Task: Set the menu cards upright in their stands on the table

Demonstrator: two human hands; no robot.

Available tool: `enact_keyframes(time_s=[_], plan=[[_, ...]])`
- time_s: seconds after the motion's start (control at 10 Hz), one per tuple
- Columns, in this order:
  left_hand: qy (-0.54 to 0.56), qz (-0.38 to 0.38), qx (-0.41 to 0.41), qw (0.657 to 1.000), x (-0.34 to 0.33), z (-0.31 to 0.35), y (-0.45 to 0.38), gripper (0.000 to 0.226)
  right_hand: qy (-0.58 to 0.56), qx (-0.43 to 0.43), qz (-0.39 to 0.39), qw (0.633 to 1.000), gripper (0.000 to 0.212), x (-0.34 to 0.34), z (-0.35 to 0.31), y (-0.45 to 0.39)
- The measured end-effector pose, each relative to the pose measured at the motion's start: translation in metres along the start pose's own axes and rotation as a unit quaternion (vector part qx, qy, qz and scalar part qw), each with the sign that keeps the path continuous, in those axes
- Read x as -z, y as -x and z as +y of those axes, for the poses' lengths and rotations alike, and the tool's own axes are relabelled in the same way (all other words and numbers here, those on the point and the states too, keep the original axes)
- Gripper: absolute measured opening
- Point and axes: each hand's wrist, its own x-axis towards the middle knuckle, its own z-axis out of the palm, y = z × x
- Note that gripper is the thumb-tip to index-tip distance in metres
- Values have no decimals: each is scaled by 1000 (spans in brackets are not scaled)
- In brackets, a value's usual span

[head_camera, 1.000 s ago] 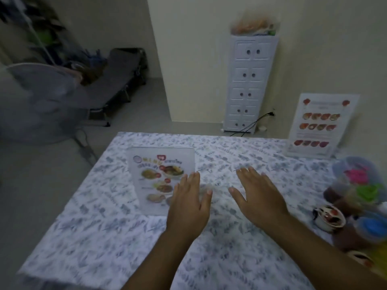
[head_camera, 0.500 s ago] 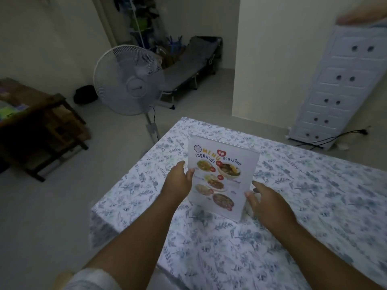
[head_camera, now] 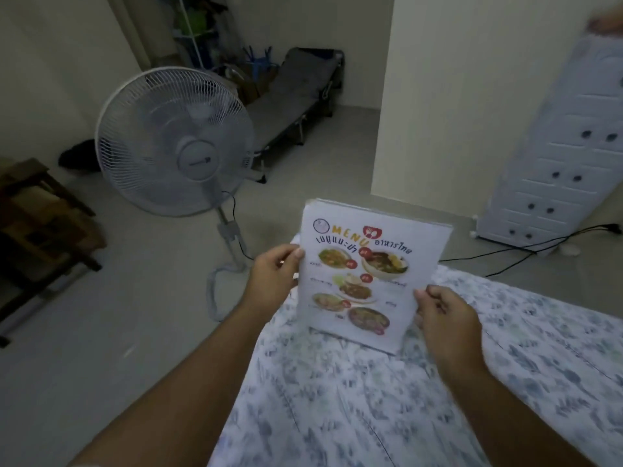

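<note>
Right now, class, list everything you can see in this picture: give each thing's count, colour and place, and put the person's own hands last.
menu card: one, white with food photos, upright at the table's near-left corner, held by both side edges
tablecloth: one, white with blue-grey leaf print, covering the table
pedestal fan: one, white, on the floor left of the table
drawer tower: one, white, by the wall at right
folding cot: one, dark grey, far centre
cables: dark, on the floor by the drawer tower
wooden furniture: brown, far left
left hand: one, gripping the card's left edge
right hand: one, gripping the card's right edge
</note>
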Motion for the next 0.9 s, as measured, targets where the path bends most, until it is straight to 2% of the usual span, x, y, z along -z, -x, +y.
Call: enact_keyframes(time_s=[0.2,0.3,0.5,0.6,0.7,0.8,0.9], plan=[[-19,-10,-19,1000,8,-4,-139,24,-5,35,16,999,16,-78,-22,-90],[-7,-14,-11,1000,8,-13,-170,20,-11,40,21,999,19,-93,-21,-113],[-15,-7,-16,1000,6,-48,-183,22,11,52,38,998,22,-110,-5,-128],[-35,-10,-27,999,8,-46,-182,23,14,54,49,997,14,-108,-7,-128],[-94,-3,-50,994,10,-39,-177,24,26,52,32,998,12,-104,-10,-125],[-155,45,-93,983,12,-16,-157,27,68,84,-8,994,26,-80,-22,-121],[-180,52,-99,977,6,8,-133,36,122,89,-15,988,38,-50,-36,-113]])
